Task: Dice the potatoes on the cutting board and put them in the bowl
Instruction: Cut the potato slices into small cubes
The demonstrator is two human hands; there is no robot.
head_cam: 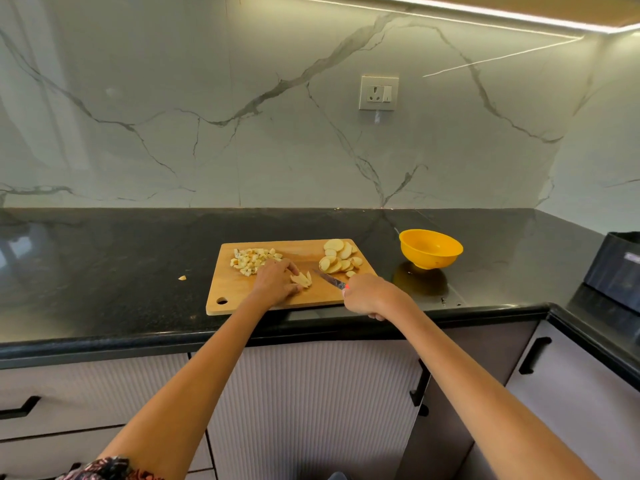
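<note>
On the cutting board (242, 289) I see the diced potato (254, 259) at back left, the slices (339, 259) at back right, my left hand (275, 282) between them, and the bowl (430, 249) on the counter (121, 265) to the right.

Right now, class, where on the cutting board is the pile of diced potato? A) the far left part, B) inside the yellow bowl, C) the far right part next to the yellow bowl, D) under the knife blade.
A: the diced potato pile lies on the far left part of the wooden cutting board, while the round potato slices sit at the far right, nearer the yellow bowl.
</note>
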